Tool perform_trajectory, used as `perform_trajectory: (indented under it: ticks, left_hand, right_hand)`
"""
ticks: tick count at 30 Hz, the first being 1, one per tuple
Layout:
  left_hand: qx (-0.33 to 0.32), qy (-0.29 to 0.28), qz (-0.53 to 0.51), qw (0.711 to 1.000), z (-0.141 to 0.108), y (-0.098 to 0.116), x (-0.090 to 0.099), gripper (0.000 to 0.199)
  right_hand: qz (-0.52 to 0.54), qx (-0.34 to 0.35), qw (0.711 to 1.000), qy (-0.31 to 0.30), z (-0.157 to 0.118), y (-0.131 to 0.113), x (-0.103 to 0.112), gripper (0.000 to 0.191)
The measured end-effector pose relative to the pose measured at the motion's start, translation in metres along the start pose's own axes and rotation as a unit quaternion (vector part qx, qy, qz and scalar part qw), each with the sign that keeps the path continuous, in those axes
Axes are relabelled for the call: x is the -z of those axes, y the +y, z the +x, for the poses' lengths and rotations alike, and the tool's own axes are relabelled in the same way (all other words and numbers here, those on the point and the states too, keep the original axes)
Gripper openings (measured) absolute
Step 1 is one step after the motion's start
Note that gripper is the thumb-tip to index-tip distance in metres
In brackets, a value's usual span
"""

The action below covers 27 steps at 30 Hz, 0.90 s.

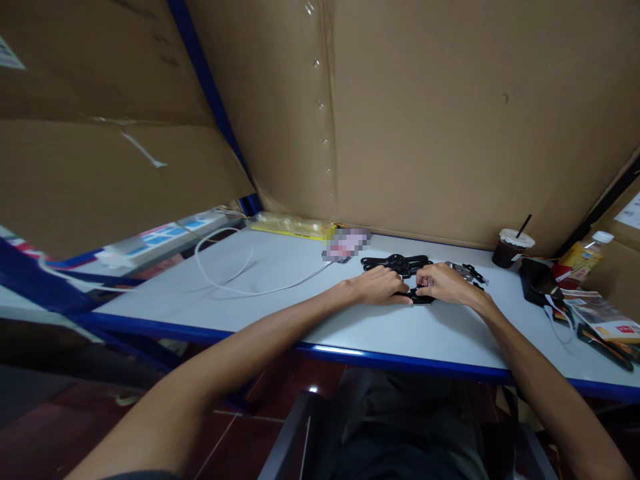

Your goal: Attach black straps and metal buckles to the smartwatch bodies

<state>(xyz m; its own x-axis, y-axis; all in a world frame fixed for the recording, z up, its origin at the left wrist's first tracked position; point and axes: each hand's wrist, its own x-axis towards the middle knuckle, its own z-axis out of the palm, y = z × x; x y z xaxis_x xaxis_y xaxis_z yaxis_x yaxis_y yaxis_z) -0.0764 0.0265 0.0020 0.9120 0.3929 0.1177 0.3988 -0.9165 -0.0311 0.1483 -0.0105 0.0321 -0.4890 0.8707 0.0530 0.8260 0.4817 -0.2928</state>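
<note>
On the white tabletop, both hands meet at a small black part [423, 299] that lies low on the surface. My left hand [381, 287] comes at it from the left, palm down, its fingers closed on the part's left end. From the right, my right hand [446, 283] has thumb and fingers pinched together over the same part; anything tiny between those fingertips is hidden. Just behind the hands sits a group of black looped pieces [397, 263]. Beside the right hand lie small black and silvery pieces [470, 272], too small to name.
A white cable [270, 292] curls across the table [165, 287] to a blurred-out item [345, 245]. A yellow tray [295, 227] lies along the cardboard wall [425, 120]. Rightward stand a drink cup [509, 250], a black box [536, 281], a bottle [583, 259] and a packet [605, 313].
</note>
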Motion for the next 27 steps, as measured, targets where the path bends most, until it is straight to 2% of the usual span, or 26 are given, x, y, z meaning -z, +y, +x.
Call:
perform_trajectory:
  ticks: [5, 11, 18, 22, 27]
  left_hand:
    - [-0.004, 0.015, -0.013, 1.0, 0.0, 0.0, 0.001, 0.046]
    - [0.003, -0.001, -0.004, 1.0, -0.001, 0.001, 0.002, 0.047]
    - [0.003, -0.002, 0.011, 1.0, 0.0, 0.001, 0.002, 0.049]
    - [-0.008, 0.021, -0.005, 1.0, 0.0, 0.0, -0.001, 0.048]
    - [-0.014, 0.03, -0.021, 0.999, 0.0, -0.002, -0.003, 0.047]
  right_hand:
    - [-0.008, 0.003, 1.0, 0.002, -0.001, 0.0, -0.002, 0.004]
    - [0.015, -0.001, 1.0, -0.002, -0.002, -0.002, -0.002, 0.008]
    - [-0.045, -0.006, 0.999, 0.012, -0.003, -0.004, 0.0, 0.009]
    - [-0.01, 0.0, 1.0, -0.001, -0.003, -0.006, 0.001, 0.002]
    - [0.056, -0.004, 0.998, -0.029, -0.005, -0.014, 0.006, 0.01]
